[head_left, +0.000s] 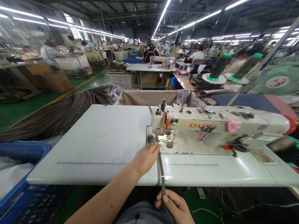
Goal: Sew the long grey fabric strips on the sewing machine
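Note:
A narrow grey-brown strap (161, 168) runs from under the needle of the white sewing machine (213, 126) toward me, over the front edge of the white table (100, 146). My left hand (146, 158) rests closed on the table just in front of the presser foot, fingers pinched on the strap. My right hand (176, 207) is below the table edge, above my lap, with thumb and fingers closed on the strap's near end.
A long bundle of similar straps (60, 113) lies off the table's left side. A blue crate (14, 185) stands at the near left. Two thread cones (220, 67) and a green fan (284, 76) stand behind the machine. Other people work at tables farther back.

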The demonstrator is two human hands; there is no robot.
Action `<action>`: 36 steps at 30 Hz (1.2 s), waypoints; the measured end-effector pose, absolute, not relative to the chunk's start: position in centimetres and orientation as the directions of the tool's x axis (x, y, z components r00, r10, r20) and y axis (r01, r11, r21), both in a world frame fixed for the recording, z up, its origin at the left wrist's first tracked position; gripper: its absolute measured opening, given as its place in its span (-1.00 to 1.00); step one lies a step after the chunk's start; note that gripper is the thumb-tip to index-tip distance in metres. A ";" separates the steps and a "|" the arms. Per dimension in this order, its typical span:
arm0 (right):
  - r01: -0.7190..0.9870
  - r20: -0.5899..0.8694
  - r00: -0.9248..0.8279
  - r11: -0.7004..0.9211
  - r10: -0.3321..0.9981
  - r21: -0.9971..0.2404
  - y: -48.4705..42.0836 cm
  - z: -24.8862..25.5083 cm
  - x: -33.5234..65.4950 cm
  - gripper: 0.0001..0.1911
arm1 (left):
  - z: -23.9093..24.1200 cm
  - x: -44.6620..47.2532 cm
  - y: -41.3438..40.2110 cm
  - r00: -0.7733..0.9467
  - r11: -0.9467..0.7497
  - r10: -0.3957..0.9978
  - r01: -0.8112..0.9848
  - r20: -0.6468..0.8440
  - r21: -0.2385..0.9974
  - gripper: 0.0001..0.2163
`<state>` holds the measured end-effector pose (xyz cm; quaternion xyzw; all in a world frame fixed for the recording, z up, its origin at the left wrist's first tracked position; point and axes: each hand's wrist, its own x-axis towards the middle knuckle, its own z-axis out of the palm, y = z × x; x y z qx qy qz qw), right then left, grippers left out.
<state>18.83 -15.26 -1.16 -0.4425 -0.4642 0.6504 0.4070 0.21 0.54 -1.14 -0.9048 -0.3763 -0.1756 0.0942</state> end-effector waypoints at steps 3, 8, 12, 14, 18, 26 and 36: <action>-0.085 -0.186 -0.298 -0.221 0.936 -0.972 -15.3 -0.9 18.9 -0.53 | -1.1 0.2 0.5 0.646 -0.695 0.655 0.719 0.392 -0.022 -0.78; -0.042 -0.174 -0.315 -0.197 0.933 -0.980 -15.3 -0.5 18.9 -0.46 | -1.1 0.2 0.5 0.631 -0.684 0.670 0.729 0.391 -0.004 -0.80; -0.025 -0.167 -0.310 -0.183 0.936 -0.983 -15.2 0.0 18.9 -0.45 | -1.1 0.2 0.5 0.641 -0.690 0.664 0.723 0.386 -0.013 -0.79; -0.017 -0.163 -0.310 -0.177 0.937 -0.984 -15.2 0.2 18.9 -0.44 | -1.1 0.2 0.5 0.630 -0.686 0.669 0.728 0.395 0.000 -0.79; -0.016 -0.161 -0.307 -0.174 0.938 -0.985 -15.3 0.5 18.9 -0.44 | -1.1 0.1 0.5 0.630 -0.693 0.661 0.721 0.408 0.009 -0.77; -0.039 -0.167 -0.293 -0.186 0.941 -0.982 -15.2 0.4 18.9 -0.47 | -1.5 0.1 0.7 0.638 -0.696 0.666 0.718 0.387 0.013 -0.78; -0.040 -0.171 -0.309 -0.192 0.936 -0.980 -15.2 0.6 18.8 -0.44 | -1.0 0.4 0.8 0.620 -0.681 0.675 0.732 0.400 0.014 -0.73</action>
